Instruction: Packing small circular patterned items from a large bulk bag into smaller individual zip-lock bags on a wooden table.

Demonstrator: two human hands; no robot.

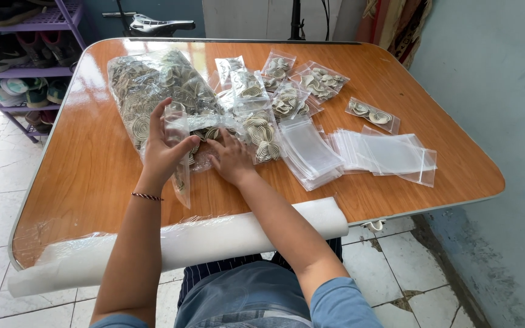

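Nearest the camera, a white roll (183, 243) lies along the worktop (92, 176) edge. Beyond it, left hand (164, 152) grips a small clear bag (178, 152); right hand (231, 159) lies flat, open, on loose coils (205, 136). Right of these: empty bags (390, 155). Hold the bag mouth wide.

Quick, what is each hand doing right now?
Left hand: closed on a small clear plastic bag.
Right hand: open, flat on loose coiled pieces at the big bag's mouth.
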